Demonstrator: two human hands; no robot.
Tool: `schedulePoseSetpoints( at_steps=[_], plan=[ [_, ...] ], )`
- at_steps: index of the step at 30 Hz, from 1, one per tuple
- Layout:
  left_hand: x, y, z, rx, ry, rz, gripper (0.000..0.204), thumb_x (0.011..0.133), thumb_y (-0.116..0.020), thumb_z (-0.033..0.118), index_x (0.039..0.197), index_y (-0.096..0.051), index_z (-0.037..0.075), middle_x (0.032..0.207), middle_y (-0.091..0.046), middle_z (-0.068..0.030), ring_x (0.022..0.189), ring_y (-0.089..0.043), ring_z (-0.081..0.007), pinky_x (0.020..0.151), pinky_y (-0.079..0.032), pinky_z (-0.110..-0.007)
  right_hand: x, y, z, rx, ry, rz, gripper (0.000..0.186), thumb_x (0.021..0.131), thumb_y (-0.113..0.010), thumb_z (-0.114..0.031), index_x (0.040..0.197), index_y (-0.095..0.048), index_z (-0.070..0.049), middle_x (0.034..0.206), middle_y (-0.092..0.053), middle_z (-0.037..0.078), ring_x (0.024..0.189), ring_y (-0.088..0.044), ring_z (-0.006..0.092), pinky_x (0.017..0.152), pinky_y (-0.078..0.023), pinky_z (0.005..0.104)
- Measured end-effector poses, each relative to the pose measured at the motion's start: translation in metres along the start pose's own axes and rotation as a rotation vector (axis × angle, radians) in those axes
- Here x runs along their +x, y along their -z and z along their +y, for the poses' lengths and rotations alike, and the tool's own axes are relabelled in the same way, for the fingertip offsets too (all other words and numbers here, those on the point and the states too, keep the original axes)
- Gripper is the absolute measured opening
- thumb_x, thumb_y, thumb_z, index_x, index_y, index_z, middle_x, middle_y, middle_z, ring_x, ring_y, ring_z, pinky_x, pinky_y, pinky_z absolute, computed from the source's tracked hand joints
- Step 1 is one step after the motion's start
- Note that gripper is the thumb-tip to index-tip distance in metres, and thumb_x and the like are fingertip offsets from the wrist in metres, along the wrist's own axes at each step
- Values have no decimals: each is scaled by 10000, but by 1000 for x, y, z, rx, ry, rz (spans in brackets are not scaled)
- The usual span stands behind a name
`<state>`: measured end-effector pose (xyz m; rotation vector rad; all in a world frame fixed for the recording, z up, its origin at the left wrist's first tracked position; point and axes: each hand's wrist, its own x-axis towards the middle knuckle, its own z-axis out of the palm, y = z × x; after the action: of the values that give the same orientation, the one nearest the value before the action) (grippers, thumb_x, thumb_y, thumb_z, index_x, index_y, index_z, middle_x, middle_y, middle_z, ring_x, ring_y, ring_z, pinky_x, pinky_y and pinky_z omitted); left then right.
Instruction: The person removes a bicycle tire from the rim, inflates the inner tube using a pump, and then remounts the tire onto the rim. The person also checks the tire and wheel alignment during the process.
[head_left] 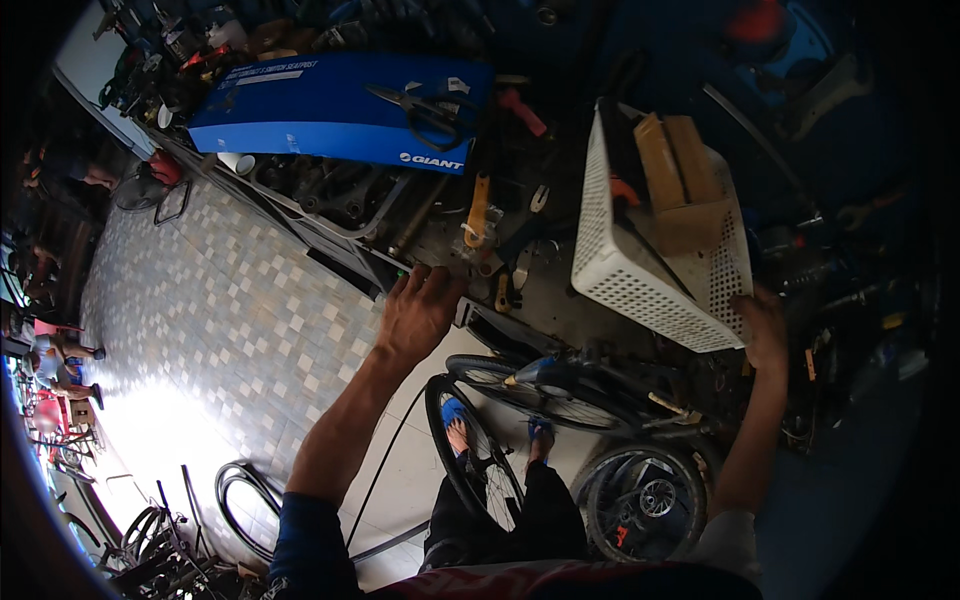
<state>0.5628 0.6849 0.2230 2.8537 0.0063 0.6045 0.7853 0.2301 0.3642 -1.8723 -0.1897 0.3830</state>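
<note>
A white perforated plastic basket point(640, 300) is tilted over the right part of the workbench, its near corner gripped by my right hand point(766, 330). Inside it lie a brown cardboard box point(685, 170) and an orange-red item point(625, 190). My left hand point(422, 308) is curled over the workbench edge point(372, 258), its fingertips mostly hidden. Close to that hand, a yellow-handled tool point(503, 292) and a longer yellow tool point(478, 210) lie on the bench. Below, a bicycle wheel point(475, 450) leans against my legs.
Black-handled scissors point(430, 115) rest on a long blue box point(330, 110) at the back. More wheels point(645, 500) stand at lower right. Loose tyres point(245, 505) lie on the tiled floor point(240, 280) at left. Other people point(65, 370) are far left.
</note>
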Motion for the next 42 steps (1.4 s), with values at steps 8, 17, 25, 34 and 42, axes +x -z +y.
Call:
schedulePoseSetpoints(
  at_steps=[8, 17, 25, 34, 42],
  plan=[
    [-7, 26, -49, 130, 57, 106, 220, 821, -681, 12, 1024, -675, 97, 1068, -642, -90, 1024, -619, -324, 871, -545, -459, -80, 62, -31, 104, 63, 243, 327, 909, -643, -106, 1185, -677, 67, 985, -717, 103, 821, -665, 156, 764, -517, 320],
    [-4, 32, -47, 189, 211, -37, 333, 802, -710, -6, 1121, -693, 88, 1219, -625, -142, 1149, -588, -366, 922, -532, -478, -116, 88, -32, 85, 38, 344, 320, 912, -632, -102, 1178, -667, 74, 997, -701, 97, 839, -658, 159, 757, -513, 317],
    [34, 49, -15, -195, 291, -6, 193, 865, -731, 41, 1057, -758, 43, 1119, -695, -180, 1071, -671, -388, 903, -553, -493, -124, 80, -16, 72, 55, 467, 352, 943, -612, -135, 1219, -667, 77, 969, -690, 85, 797, -628, 140, 735, -500, 304],
    [85, 24, 6, -1, 573, -610, 348, 790, -842, 392, 883, -798, 60, 906, -776, -163, 913, -772, -320, 812, -604, -447, -115, 63, -22, 47, 9, 330, 401, 895, -620, -117, 1229, -671, 100, 1004, -739, 106, 809, -683, 134, 755, -538, 289],
    [105, 12, 20, 165, 564, -771, 361, 838, -765, 340, 1074, -784, 67, 1069, -789, -156, 1042, -767, -338, 877, -609, -451, -77, 6, 7, 69, -42, 517, 346, 921, -680, -52, 1254, -704, 40, 1024, -761, 63, 858, -693, 119, 814, -552, 283]
  ],
)
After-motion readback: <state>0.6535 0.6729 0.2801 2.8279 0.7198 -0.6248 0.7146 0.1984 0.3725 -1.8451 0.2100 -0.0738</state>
